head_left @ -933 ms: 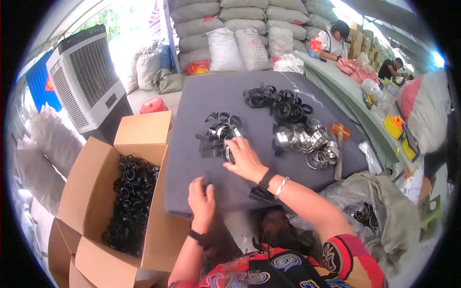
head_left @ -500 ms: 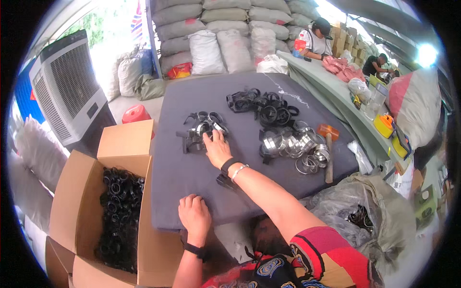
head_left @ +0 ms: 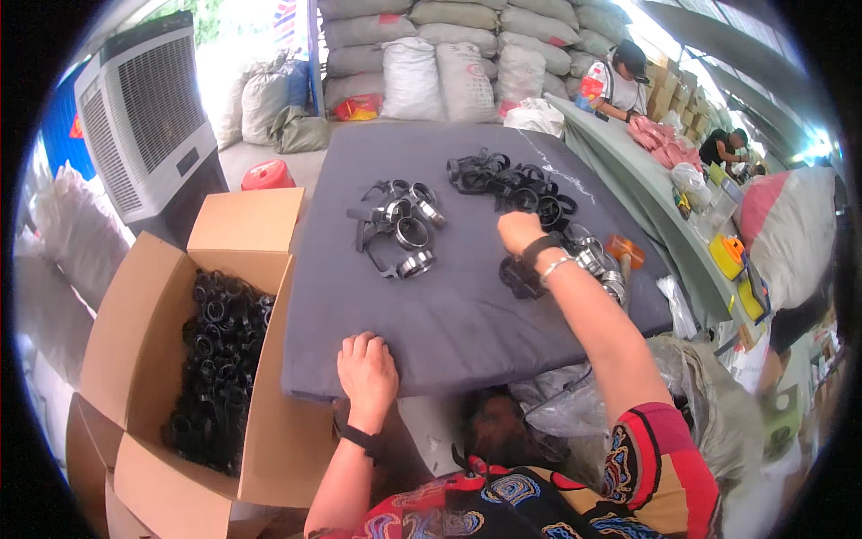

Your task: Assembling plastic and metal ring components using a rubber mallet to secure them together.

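My right hand (head_left: 521, 232) is closed at the near edge of a pile of black ring clamps (head_left: 503, 180). Its fingertips are turned away, so what they grip, if anything, is hidden. Under and beside my right wrist lie shiny metal rings (head_left: 588, 256), partly covered by the arm, with black pieces (head_left: 522, 278) next to them. To the left, a small group of black clamps with metal rings (head_left: 411, 234) lies on the grey padded table (head_left: 431, 332). My left hand (head_left: 366, 373) rests on the table's near edge, fingers laid over it and holding nothing.
An open cardboard box (head_left: 121, 332) full of black clamps (head_left: 220, 359) stands left of the table. A mallet (head_left: 625, 251) lies at the right. Beyond are an air cooler (head_left: 153, 126), a red stool (head_left: 268, 175), stacked sacks (head_left: 413, 81) and a side bench where two people work.
My right hand has moved right, from the left clamp group to the black pile. Metal rings now show at that group's near side. My left hand stays at the table edge; the view has shifted slightly.
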Available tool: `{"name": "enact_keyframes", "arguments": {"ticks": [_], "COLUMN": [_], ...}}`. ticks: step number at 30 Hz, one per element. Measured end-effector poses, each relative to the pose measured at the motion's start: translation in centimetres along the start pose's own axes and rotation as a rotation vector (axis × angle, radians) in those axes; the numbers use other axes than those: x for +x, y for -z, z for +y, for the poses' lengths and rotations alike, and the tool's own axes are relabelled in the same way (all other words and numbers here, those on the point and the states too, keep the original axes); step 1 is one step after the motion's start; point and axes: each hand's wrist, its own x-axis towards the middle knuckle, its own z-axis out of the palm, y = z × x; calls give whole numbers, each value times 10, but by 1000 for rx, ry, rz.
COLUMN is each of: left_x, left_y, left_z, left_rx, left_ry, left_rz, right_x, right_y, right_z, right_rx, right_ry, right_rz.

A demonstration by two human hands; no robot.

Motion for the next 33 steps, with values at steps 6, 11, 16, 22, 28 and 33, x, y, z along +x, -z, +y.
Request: {"name": "enact_keyframes", "arguments": {"ticks": [6,11,16,22,28,33], "left_x": [0,-9,-11,-21,-46,-54], "left_y": [-2,8,26,23,30,36], "left_z": [2,4,75,55,21,25], "left_rx": [-13,-202,-1469,-1580,-1313,-1216], "left_ry": [-12,98,663,843,838,863], "left_rz": [-7,-18,-408,-373,-443,-436], "right_x": [-41,-149,-216,-224,-206,-195], "right_y": [22,57,3,-14,-34,-81], "right_z": [28,-45,-110,-107,-17,24], "right_rx": [736,1524,1950,1454,315,213], "right_ry": [116,89,250,342,-93,-277], "right_rz": [384,173,-17,-91,243,225]}}
